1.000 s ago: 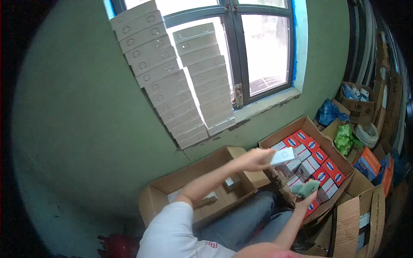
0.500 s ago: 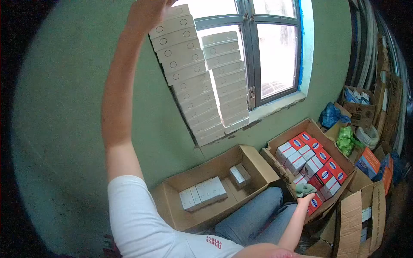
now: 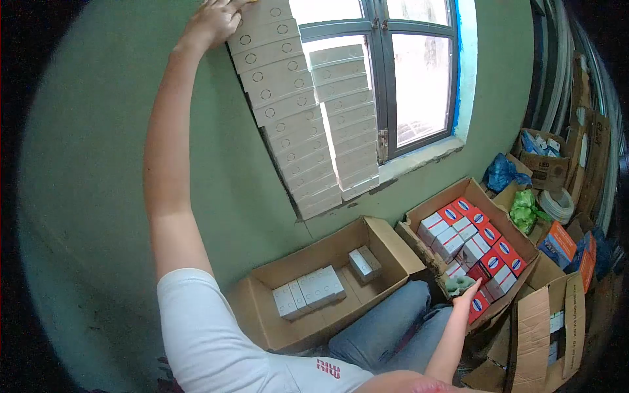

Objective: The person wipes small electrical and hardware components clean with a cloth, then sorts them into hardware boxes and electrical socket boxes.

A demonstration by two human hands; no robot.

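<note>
My left hand (image 3: 216,23) reaches up to the upper left edge of a tall stack of white boxes (image 3: 272,69). Its fingers look apart and lie against the stack; the frame's top edge cuts off the tips. The boxes carry dashed circles on their ends and stand before the window. Low on the right, my right hand (image 3: 467,296) is closed on a crumpled grey-green cloth (image 3: 458,285). That hand is over a cardboard carton (image 3: 419,243) packed with red-and-white boxes (image 3: 504,249).
A shorter stack of white boxes (image 3: 347,108) stands beside the tall one. Below is an open carton (image 3: 262,327) with several white boxes (image 3: 311,291). Another open carton (image 3: 534,321), a green bag (image 3: 523,209) and a blue bag (image 3: 503,173) are at right.
My left hand has shifted slightly left and down along the stack's edge, and more of its fingers show. My right hand and the cloth have stayed over the carton, with slight movement.
</note>
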